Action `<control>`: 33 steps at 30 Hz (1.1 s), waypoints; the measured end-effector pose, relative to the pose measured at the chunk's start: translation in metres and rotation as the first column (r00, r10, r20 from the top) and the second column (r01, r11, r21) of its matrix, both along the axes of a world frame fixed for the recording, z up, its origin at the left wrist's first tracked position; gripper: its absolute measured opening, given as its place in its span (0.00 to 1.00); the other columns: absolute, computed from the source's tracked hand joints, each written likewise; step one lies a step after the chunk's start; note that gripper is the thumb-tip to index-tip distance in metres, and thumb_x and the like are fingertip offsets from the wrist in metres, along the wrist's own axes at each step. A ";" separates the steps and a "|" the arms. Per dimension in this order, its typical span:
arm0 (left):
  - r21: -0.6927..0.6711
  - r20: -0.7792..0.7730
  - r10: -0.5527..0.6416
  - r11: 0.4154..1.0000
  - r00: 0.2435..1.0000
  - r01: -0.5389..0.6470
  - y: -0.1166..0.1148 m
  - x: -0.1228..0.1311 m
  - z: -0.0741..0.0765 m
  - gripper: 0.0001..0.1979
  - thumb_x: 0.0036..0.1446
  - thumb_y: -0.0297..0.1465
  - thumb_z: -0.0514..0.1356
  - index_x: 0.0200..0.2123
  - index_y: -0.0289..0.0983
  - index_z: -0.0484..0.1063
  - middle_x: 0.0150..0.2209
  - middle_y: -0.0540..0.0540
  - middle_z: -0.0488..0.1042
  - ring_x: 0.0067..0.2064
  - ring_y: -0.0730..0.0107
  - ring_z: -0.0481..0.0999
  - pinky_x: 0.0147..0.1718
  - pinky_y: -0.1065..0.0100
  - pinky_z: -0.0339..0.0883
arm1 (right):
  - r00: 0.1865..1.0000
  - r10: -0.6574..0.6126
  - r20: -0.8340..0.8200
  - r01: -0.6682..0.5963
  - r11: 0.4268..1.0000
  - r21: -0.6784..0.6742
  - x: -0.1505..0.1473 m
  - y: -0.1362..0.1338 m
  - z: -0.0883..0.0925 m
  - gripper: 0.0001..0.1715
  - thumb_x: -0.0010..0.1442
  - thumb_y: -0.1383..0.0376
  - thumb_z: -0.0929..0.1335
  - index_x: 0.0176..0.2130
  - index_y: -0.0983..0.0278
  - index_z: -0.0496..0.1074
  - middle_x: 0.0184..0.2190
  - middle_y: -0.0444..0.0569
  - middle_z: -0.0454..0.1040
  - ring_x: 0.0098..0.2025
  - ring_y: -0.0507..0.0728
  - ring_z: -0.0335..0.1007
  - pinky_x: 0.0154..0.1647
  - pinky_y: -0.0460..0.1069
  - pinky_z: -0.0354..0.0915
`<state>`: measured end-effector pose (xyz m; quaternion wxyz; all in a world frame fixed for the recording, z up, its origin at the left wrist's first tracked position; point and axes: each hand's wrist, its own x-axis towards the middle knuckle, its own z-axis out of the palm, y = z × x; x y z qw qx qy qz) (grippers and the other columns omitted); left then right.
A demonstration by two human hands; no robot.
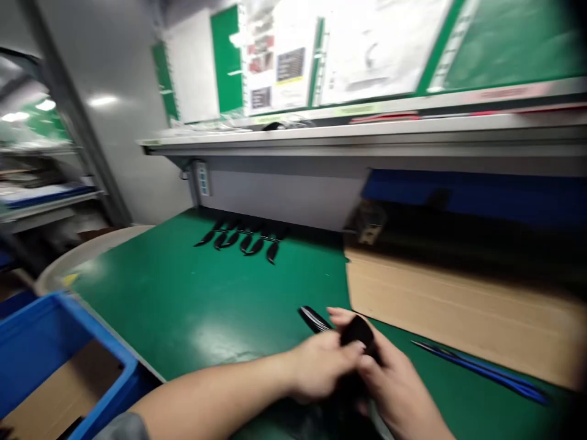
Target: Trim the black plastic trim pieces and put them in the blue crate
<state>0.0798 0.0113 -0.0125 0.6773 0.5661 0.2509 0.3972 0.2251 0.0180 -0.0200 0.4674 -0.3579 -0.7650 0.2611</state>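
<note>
My left hand [318, 366] and my right hand [397, 376] come together over the front of the green work table [206, 311]. Both are closed around a black part [358, 333], whose rounded end shows between the fingers. A glossy black strip [314, 319] sticks out beyond my left hand; I cannot tell whether it belongs to the same part. The lower portion of what I hold is dark and hidden by the hands. To the right of my right hand lies a blue-handled tool [490, 371] with a thin pointed tip.
Several curved black pieces [247, 239] lie in a row at the back of the table. A cardboard-lined box [449, 299] stands at right. A blue bin [123, 366] adjoins the left edge. Above the back runs a white shelf [321, 140].
</note>
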 end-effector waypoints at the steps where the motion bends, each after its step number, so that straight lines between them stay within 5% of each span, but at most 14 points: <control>1: -0.121 0.025 0.027 0.992 0.999 -0.024 -0.001 0.001 -0.001 0.33 0.51 0.56 0.59 0.47 0.33 0.67 0.28 0.48 0.69 0.22 0.74 0.67 0.23 0.71 0.63 | 0.999 0.038 0.036 -0.037 0.999 -0.032 0.007 0.003 0.004 0.40 0.61 0.34 0.58 0.57 0.57 0.65 0.51 0.53 0.71 0.40 0.65 0.75 0.32 0.54 0.74; 3: -0.252 0.023 0.054 0.967 0.998 -0.047 -0.001 0.000 -0.001 0.27 0.57 0.50 0.57 0.47 0.33 0.67 0.26 0.48 0.70 0.18 0.77 0.64 0.19 0.75 0.56 | 0.986 -0.025 0.167 0.024 1.000 0.012 0.032 0.016 0.009 0.41 0.60 0.35 0.61 0.59 0.58 0.62 0.52 0.54 0.69 0.47 0.66 0.70 0.44 0.57 0.70; 5: -0.301 0.032 0.088 0.951 0.996 -0.075 0.000 -0.004 0.001 0.25 0.62 0.47 0.53 0.52 0.34 0.66 0.28 0.45 0.73 0.19 0.76 0.66 0.20 0.75 0.56 | 0.888 -0.259 0.380 0.229 0.966 0.124 0.071 0.033 0.009 0.32 0.62 0.42 0.63 0.56 0.58 0.65 0.48 0.53 0.71 0.51 0.66 0.66 0.53 0.62 0.62; 8: -0.355 0.050 0.098 0.932 0.994 -0.074 0.001 -0.010 0.006 0.27 0.64 0.45 0.51 0.62 0.40 0.56 0.37 0.40 0.75 0.24 0.73 0.70 0.24 0.72 0.61 | 0.713 -0.446 0.541 0.451 0.882 0.134 0.129 0.052 -0.001 0.21 0.61 0.49 0.66 0.46 0.59 0.72 0.41 0.52 0.72 0.46 0.65 0.67 0.49 0.62 0.61; 13: -0.376 0.051 0.055 0.926 0.997 -0.032 -0.002 -0.014 0.009 0.28 0.63 0.45 0.53 0.64 0.46 0.52 0.51 0.37 0.71 0.31 0.66 0.74 0.28 0.66 0.66 | 0.702 -0.393 0.595 0.475 0.880 0.021 0.169 0.062 -0.022 0.11 0.54 0.56 0.70 0.31 0.61 0.72 0.31 0.48 0.71 0.37 0.61 0.68 0.36 0.53 0.62; 20: -0.245 -0.156 0.017 0.968 0.988 -0.055 -0.003 -0.017 0.013 0.20 0.62 0.46 0.52 0.40 0.34 0.71 0.47 0.39 0.72 0.31 0.69 0.74 0.30 0.69 0.64 | 0.824 -0.334 0.458 0.382 0.924 -0.012 0.121 0.047 -0.008 0.13 0.70 0.59 0.54 0.40 0.62 0.61 0.32 0.46 0.71 0.31 0.55 0.68 0.33 0.49 0.64; 26: -0.021 -0.457 -0.029 1.000 0.889 0.022 -0.001 -0.025 0.027 0.23 0.63 0.46 0.51 0.42 0.33 0.72 0.23 0.49 0.70 0.26 0.70 0.70 0.26 0.73 0.58 | 0.890 -0.094 0.447 0.048 0.992 0.113 0.061 0.017 0.020 0.09 0.71 0.63 0.56 0.46 0.59 0.62 0.41 0.47 0.71 0.42 0.56 0.67 0.43 0.50 0.62; 29: -0.002 -0.468 -0.046 0.999 0.882 0.051 -0.002 -0.026 0.031 0.22 0.63 0.45 0.50 0.40 0.33 0.72 0.23 0.51 0.69 0.24 0.72 0.68 0.24 0.74 0.57 | 0.888 -0.082 0.452 -0.065 0.952 0.300 0.051 0.013 0.021 0.17 0.74 0.57 0.53 0.46 0.61 0.63 0.38 0.49 0.70 0.39 0.57 0.65 0.41 0.52 0.60; 33: -0.023 -0.499 -0.084 0.996 0.863 0.083 -0.003 -0.023 0.030 0.20 0.64 0.45 0.49 0.37 0.34 0.70 0.22 0.51 0.67 0.23 0.74 0.66 0.23 0.75 0.57 | 0.812 -0.191 0.552 -0.041 0.924 0.380 0.051 0.014 0.007 0.38 0.67 0.39 0.49 0.48 0.62 0.67 0.32 0.49 0.67 0.34 0.58 0.60 0.36 0.52 0.54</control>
